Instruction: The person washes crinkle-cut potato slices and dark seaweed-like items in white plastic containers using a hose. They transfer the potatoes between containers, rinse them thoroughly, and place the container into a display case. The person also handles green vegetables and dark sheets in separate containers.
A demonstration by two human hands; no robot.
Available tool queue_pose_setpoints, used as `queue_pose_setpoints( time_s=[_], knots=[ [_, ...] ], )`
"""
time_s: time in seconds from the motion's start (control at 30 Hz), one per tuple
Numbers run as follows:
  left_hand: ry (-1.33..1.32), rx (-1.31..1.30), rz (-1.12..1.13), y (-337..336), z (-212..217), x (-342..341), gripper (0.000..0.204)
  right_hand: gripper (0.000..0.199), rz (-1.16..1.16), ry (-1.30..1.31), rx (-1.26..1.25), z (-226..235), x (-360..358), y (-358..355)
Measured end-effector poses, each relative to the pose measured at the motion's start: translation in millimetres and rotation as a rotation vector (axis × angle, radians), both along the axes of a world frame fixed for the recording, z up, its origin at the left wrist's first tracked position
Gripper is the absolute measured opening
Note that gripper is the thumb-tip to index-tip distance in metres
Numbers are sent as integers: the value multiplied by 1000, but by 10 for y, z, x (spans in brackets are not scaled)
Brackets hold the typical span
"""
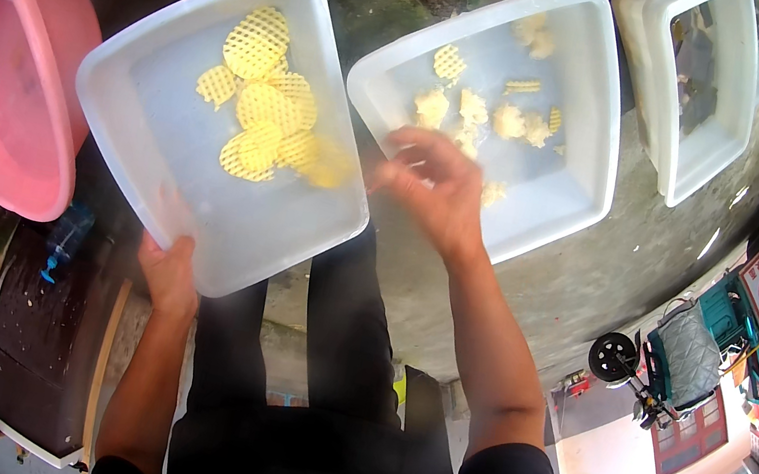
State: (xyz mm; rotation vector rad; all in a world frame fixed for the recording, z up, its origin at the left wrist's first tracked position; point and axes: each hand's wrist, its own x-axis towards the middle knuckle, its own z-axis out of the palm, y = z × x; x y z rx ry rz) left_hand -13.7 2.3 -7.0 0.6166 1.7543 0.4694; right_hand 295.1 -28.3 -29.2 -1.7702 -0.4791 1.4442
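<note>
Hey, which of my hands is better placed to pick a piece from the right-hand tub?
Probably your right hand: it appears over the rim of the right-hand tub, close to its yellow pieces. Your left hand is farther away, gripping the left-hand tub.

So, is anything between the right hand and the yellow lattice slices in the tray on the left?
Apart from a blurred yellow piece, only the tray's right rim lies between the right hand and the piled slices in this view.
</note>
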Motion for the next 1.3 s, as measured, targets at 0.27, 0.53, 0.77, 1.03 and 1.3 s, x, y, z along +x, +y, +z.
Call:
queue_pose_setpoints(
  time_s=[0.27, 0.53, 0.77, 1.03, 1.3],
  knots=[
    [10, 13, 2, 53, 80, 70, 59, 42, -64, -1324, -123, -1142, 921, 403],
    [43, -12, 103, -76, 70, 132, 56, 35, 234, -900, -324, -1105, 1134, 519],
    [65, -16, 68, -49, 116, 133, 58, 27, 107, -1065, -36, -1182, 879, 184],
    [44, 15, 54, -26, 100, 132, 58, 25, 134, -951, -26, -1190, 826, 227],
    [48, 40, 50, -4, 144, 203, 57, 27, -124, -235, 100, -16, 83, 159]
  ],
)
